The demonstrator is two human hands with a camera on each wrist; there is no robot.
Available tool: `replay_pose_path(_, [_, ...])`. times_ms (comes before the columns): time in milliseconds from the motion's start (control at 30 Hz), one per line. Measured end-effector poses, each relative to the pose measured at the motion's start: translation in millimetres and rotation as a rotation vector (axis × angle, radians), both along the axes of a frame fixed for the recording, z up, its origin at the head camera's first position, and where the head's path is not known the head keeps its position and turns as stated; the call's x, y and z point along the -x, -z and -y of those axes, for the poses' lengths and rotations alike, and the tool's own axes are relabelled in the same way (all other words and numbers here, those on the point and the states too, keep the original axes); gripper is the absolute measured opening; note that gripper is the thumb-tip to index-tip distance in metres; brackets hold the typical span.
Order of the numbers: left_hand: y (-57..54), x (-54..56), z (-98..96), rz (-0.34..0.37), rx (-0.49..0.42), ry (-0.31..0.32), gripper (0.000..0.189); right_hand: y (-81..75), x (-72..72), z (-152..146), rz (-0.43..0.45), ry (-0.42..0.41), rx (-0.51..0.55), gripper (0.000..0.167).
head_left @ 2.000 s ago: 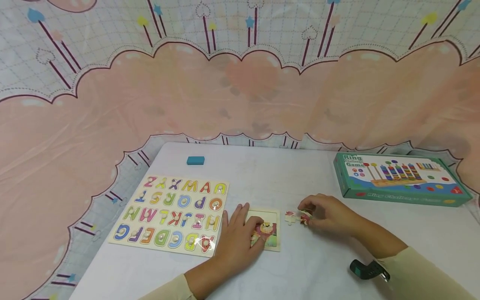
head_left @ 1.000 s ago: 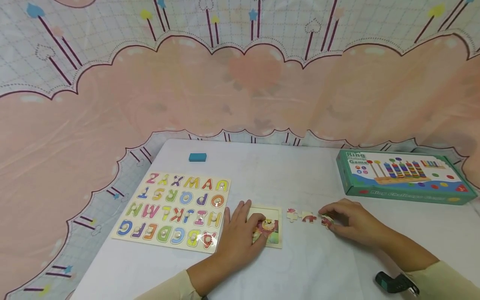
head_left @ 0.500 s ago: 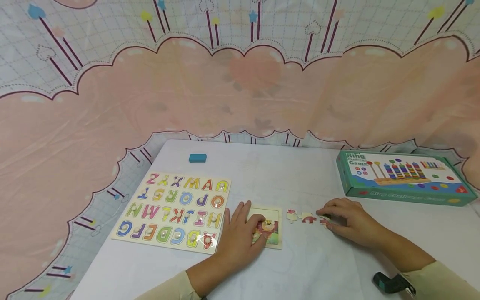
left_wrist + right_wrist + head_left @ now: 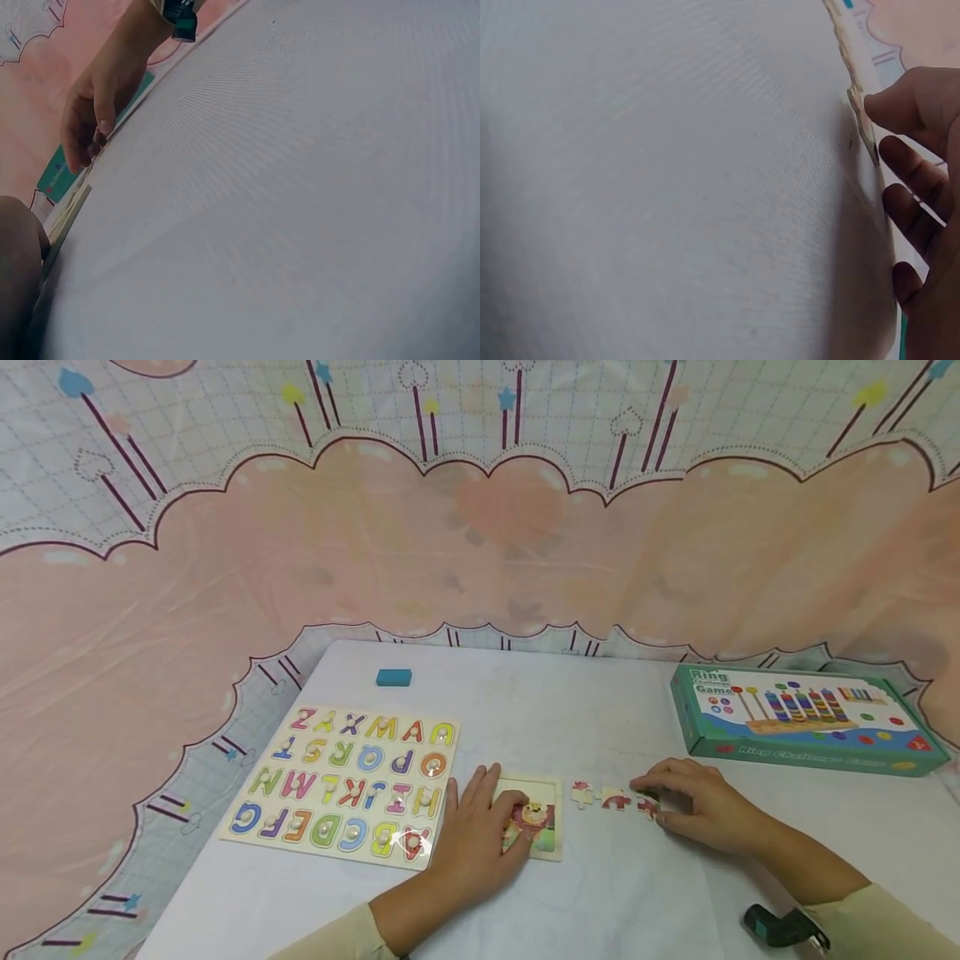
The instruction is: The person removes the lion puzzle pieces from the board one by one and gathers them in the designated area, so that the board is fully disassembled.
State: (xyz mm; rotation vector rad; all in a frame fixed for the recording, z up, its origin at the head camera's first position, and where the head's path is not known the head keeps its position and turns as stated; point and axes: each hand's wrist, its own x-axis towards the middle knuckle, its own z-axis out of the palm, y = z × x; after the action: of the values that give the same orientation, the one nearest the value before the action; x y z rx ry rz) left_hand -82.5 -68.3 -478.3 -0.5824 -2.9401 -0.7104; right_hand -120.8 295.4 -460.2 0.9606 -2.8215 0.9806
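My left hand point(image 4: 476, 835) rests over the left part of a small framed jigsaw puzzle point(image 4: 556, 793), its index finger and thumb on the lion picture and the other fingers spread beyond. A wooden alphabet board point(image 4: 322, 852) lies left of that hand. At the right end of a short row, my right hand point(image 4: 693, 797) pinches a red and cream jigsaw piece point(image 4: 647, 807) down on the white table, partly covering it. In the right wrist view, the thumb point(image 4: 889, 107) is at the edge of this piece. Two more jigsaw pieces, one middle point(image 4: 616, 799) and one left point(image 4: 582, 793), lie beside it.
A green Ring Challenge Game box point(image 4: 810, 718) lies at the back right. Near the back left sits a blue block point(image 4: 393, 677). A dark wrist device point(image 4: 783, 928) is beside my right sleeve. Patterned cloth hangs behind the white table point(image 4: 600, 902).
My right hand has moved right, leaving the middle piece on the table and bringing another to the row's right end, where it now lies flatter. My left hand has stayed on the framed puzzle.
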Motion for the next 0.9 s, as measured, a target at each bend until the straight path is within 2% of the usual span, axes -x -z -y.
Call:
replay_pose_path(200, [-2.0, 0.1, 0.5, 0.023, -0.003, 0.004, 0.039, -3.4, 2.1, -0.4, 0.015, -0.039, 0.057, 0.046])
replay_pose_path(533, [-3.5, 0.7, 0.6, 0.063, -0.015, -0.002, 0.045, -12.5, 6.5, 4.8, 0.050, -0.040, 0.064, 0.046])
replay_pose_path(900, [-4.6, 1.4, 2.1, 0.058, -0.019, 0.009, 0.068, -21.0, 11.4, 23.6, 0.131, -0.025, 0.047, 0.045])
